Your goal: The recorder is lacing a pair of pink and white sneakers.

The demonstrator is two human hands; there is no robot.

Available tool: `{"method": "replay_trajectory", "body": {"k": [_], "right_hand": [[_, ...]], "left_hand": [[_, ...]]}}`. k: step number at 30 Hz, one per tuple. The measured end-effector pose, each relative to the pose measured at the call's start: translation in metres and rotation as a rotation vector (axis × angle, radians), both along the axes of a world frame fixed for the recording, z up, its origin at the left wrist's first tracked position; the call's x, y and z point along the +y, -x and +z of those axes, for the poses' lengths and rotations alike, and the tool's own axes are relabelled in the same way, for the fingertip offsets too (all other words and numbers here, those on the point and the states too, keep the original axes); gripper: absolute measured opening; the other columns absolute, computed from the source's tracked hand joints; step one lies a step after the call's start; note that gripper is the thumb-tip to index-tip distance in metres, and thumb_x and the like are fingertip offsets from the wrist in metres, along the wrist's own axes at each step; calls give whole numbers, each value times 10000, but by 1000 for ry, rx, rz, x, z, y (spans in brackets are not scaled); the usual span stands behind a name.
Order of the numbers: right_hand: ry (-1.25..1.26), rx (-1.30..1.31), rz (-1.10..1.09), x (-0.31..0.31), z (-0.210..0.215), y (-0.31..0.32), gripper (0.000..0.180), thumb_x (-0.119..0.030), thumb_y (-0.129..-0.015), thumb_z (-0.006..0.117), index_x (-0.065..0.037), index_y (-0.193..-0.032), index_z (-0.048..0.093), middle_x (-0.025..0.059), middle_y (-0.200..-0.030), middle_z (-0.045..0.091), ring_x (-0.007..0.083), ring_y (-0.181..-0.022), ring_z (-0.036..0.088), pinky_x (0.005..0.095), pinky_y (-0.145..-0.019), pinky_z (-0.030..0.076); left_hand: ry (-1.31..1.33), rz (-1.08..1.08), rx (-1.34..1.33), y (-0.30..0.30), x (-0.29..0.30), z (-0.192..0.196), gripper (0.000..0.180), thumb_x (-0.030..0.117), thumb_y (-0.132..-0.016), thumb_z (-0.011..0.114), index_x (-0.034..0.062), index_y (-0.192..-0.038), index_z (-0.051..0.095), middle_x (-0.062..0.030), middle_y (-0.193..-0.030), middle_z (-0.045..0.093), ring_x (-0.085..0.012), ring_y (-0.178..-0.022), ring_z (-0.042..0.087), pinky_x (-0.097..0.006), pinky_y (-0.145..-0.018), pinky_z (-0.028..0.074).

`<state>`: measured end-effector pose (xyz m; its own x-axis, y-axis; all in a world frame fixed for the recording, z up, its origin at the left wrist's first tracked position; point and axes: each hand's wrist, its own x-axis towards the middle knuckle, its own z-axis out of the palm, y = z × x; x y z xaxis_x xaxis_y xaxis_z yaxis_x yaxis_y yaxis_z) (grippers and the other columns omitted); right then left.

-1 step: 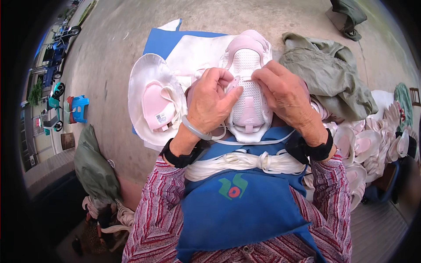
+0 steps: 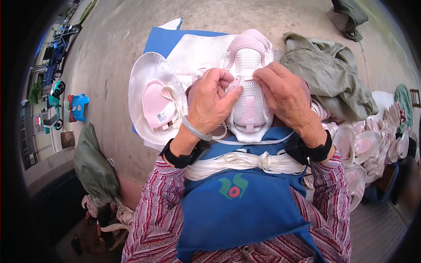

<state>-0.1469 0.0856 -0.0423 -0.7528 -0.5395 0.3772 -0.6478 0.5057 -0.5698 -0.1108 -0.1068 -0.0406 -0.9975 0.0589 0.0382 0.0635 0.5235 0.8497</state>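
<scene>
Both hands (image 2: 247,98) unmoved on shoe upper (image 2: 247,94)

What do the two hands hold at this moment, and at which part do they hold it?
Both the left hand and the right hand hold a pink and white mesh shoe upper, pinching it at its middle, where the lace area is.

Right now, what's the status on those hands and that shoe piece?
Left hand and right hand both pinching the pink-and-white shoe upper at its middle. Upper rests over the lap. Lace bundle lies below, not in the way.
</scene>
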Motion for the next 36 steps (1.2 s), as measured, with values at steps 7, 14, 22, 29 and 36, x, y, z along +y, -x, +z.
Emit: {"method": "replay_trajectory", "body": {"k": [7, 14, 22, 29, 36], "right_hand": [[73, 146, -93, -19, -6, -5, 287, 19, -729, 583, -48, -1008, 580, 107, -789, 558, 283, -759, 566, 372, -667, 469], [28, 187, -187, -18, -7, -10, 287, 2, -749, 605, -52, -1030, 579, 113, -820, 582, 286, -774, 574, 378, -675, 470], [115, 24, -245, 0, -6, -10, 256, -46, -764, 670, -47, -1013, 609, 135, -894, 600, 306, -842, 589, 389, -715, 477], [137, 6, -316, 12, 2, -12, 228, -40, -759, 674, -25, -982, 629, 142, -935, 612, 318, -877, 588, 390, -757, 479], [223, 31, -321, 19, 10, -15, 183, -38, -791, 658, -36, -973, 637, 119, -920, 612, 295, -794, 621, 370, -670, 497]], "left_hand": [[-40, 30, -23, 0, -1, -7, 221, 88, -845, 675, -2, -1009, 557, 12, -788, 531, -22, -588, 425, -177, -527, 394], [122, -63, 287, 12, 7, 6, 147, 26, -781, 671, 1, -892, 578, -54, -801, 551, -102, -564, 493, -238, -538, 417], [399, -165, 232, 18, 12, 19, 76, 19, -808, 592, 6, -869, 549, -149, -852, 566, -324, -705, 590, -393, -624, 481], [530, -246, 103, 24, 8, 25, 89, 74, -876, 543, 14, -937, 518, -188, -904, 554, -360, -779, 582, -433, -694, 471], [312, -281, -87, 21, -25, 40, 112, 100, -893, 527, -12, -899, 525, -173, -829, 562, -298, -720, 558, -369, -665, 456]]}}
